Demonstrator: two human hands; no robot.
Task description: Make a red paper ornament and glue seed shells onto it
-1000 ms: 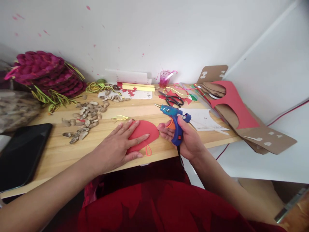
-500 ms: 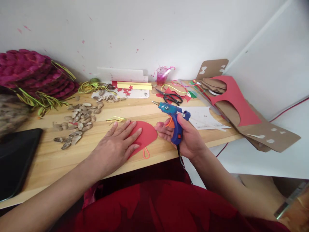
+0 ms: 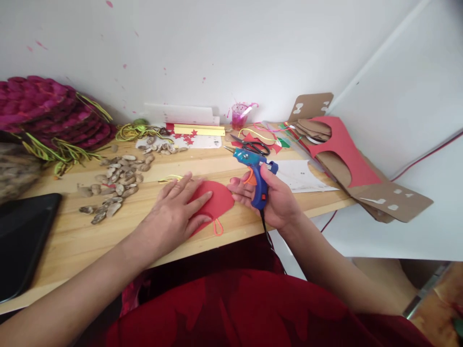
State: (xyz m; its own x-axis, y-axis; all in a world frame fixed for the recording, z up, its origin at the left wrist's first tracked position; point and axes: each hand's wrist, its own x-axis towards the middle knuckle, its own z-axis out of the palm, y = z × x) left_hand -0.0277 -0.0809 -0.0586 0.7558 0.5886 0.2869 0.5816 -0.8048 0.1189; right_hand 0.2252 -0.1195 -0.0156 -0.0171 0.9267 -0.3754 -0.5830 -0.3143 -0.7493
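Observation:
My left hand (image 3: 177,207) lies with fingers stretched over a round red paper piece (image 3: 219,198) on the table, touching it and covering its left part. An orange loop of cord (image 3: 217,227) sticks out from the paper's lower edge. Held in my right hand (image 3: 278,200) is a blue hot glue gun (image 3: 261,178) with an orange trigger, its nozzle pointing up and left. Fingers of that hand reach to the paper's right edge. A yellow string tassel (image 3: 170,178) lies just past my left fingertips.
Pistachio-like shells (image 3: 125,176) are scattered on the wooden table (image 3: 144,241) at left, near a black tablet-like slab (image 3: 27,246). Scissors (image 3: 253,145), red stars (image 3: 188,137) and a pink-stained cup (image 3: 239,115) stand behind. Cut cardboard (image 3: 401,200) and red sheet (image 3: 356,154) overhang the right end.
My left hand's fingers have lifted and arched slightly over the red paper. The glue gun stays in my right hand, and the view has shifted a little.

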